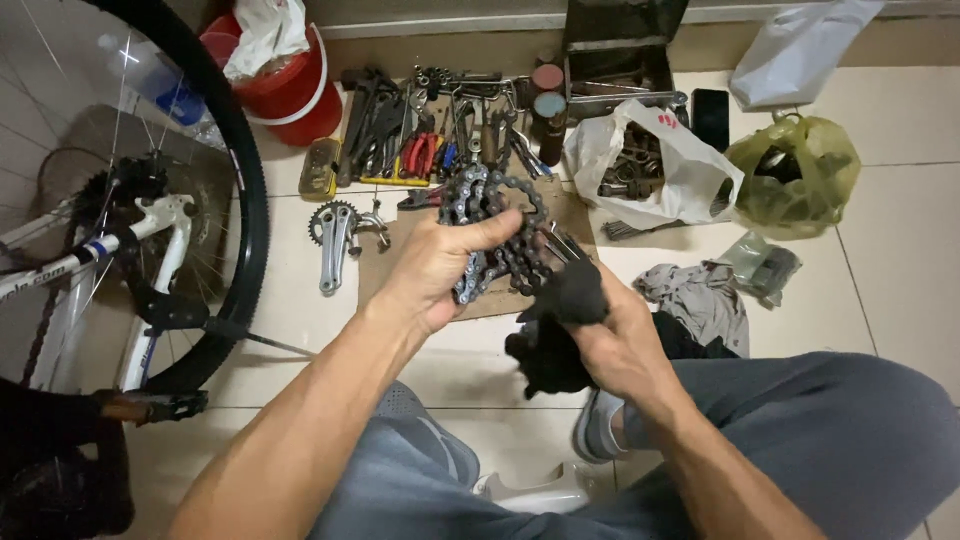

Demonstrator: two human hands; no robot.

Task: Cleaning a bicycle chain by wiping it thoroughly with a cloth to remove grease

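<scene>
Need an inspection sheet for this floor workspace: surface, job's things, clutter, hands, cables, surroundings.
Surface: tiled floor with a cardboard sheet under the work.
Job's things: bunched bicycle chain and black rag.
Clutter: row of hand tools, crank arm, white bag of metal parts, green bag, grey cloth, black phone.
Hands: left hand grips the chain; right hand holds the rag against it.
Cables: nothing seen.
Surroundings: bicycle wheel and white frame at left, red bucket, open toolbox by the wall.
</scene>
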